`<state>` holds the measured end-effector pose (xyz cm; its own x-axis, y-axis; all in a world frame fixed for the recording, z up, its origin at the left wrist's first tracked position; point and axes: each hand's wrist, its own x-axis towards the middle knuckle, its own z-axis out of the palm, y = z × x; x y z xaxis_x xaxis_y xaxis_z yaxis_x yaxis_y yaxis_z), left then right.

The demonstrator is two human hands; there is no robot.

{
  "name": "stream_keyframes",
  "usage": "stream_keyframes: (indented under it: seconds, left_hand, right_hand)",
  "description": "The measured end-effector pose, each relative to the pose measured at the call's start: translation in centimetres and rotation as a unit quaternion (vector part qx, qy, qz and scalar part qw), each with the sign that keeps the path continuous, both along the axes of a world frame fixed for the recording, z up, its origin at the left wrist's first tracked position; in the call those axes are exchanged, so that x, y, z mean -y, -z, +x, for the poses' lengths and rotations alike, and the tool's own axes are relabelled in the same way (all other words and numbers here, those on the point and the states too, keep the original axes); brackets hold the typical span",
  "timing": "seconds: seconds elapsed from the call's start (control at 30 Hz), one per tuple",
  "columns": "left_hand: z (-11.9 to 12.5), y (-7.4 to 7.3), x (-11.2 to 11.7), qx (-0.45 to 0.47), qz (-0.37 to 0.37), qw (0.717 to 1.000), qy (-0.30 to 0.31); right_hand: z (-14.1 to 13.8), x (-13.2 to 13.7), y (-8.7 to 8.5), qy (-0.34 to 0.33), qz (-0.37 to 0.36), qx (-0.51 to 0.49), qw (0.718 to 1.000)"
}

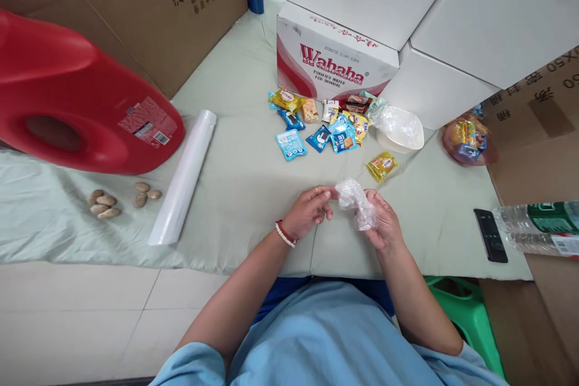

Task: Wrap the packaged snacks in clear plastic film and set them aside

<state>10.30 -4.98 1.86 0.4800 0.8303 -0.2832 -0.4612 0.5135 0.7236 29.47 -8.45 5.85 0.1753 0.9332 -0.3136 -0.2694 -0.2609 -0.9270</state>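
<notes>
Right grip clasps clear plastic reaching to left grip, whose hold is unclear

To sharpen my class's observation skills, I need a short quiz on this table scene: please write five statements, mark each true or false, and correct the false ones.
1. The right hand holds crumpled clear plastic. True.
2. The red jug is to the right of the white roll. False: it is to the left of the roll.
3. A yellow packet lies between the right hand and the white bowl. True.
4. The phone lies beside the left hand. False: it lies at the right, by the water bottles.
5. The bowl has clear plastic in it. True.
</notes>
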Motion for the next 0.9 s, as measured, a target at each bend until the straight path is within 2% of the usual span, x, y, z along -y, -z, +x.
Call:
stream_keyframes:
  seconds: [0.07, 0.13, 0.2, 0.27, 0.37, 0.47, 0.53, 0.6, 0.67, 0.7, 0.83, 0.87, 0.9]
  left_hand:
    - [0.0, -0.1, 0.0, 0.030, -0.014, 0.999, 0.030]
    - [0.0, -0.1, -0.1, 0.041, -0.021, 0.999, 0.028]
    - [0.0, -0.1, -0.2, 0.031, -0.021, 0.999, 0.004]
    - [0.0, 0.1, -0.3, 0.020, -0.020, 0.999, -0.014]
    - [0.3, 0.3, -0.3, 0.008, -0.014, 0.999, -0.031]
    - [0.7, 0.6, -0.2, -0.013, 0.007, 0.999, -0.036]
    - [1.0, 0.6, 0.0, -0.025, 0.023, 0.999, -0.028]
    - [1.2, 0.6, 0.0, -0.032, 0.035, 0.999, -0.017]
    - [1.2, 0.6, 0.0, -0.033, 0.042, 0.998, -0.012]
    - [1.1, 0.6, 0.0, -0.032, 0.043, 0.998, -0.014]
    - [0.7, 0.6, -0.3, -0.030, 0.040, 0.998, -0.040]
    - [0.6, 0.6, -0.3, -0.031, 0.039, 0.998, -0.044]
    - [0.6, 0.6, -0.3, -0.032, 0.039, 0.998, -0.046]
  right_hand:
    - [-1.0, 0.0, 0.7, -0.009, -0.016, -0.005, 1.000]
    - [-1.4, 0.0, 1.4, -0.032, -0.025, 0.030, 0.999]
    - [-1.3, 0.1, 1.9, -0.055, -0.019, 0.100, 0.993]
    - [-0.8, 0.4, 1.9, -0.045, 0.025, 0.214, 0.975]
    - [0.1, 1.1, 1.1, -0.022, 0.166, 0.381, 0.909]
    - [0.1, 1.6, 0.4, -0.092, 0.298, 0.488, 0.815]
    - [-0.3, 1.5, 0.4, -0.130, 0.334, 0.544, 0.759]
    - [-0.8, 1.2, 0.7, -0.132, 0.339, 0.567, 0.739]
    - [-0.9, 0.8, 0.9, -0.117, 0.331, 0.552, 0.756]
    - [-0.7, 0.7, 0.9, -0.109, 0.320, 0.530, 0.778]
    - [0.8, 0.5, 0.5, -0.050, 0.226, 0.375, 0.898]
    - [1.2, 0.5, 0.3, -0.038, 0.207, 0.348, 0.913]
    - [1.6, 0.6, 0.1, -0.035, 0.203, 0.342, 0.917]
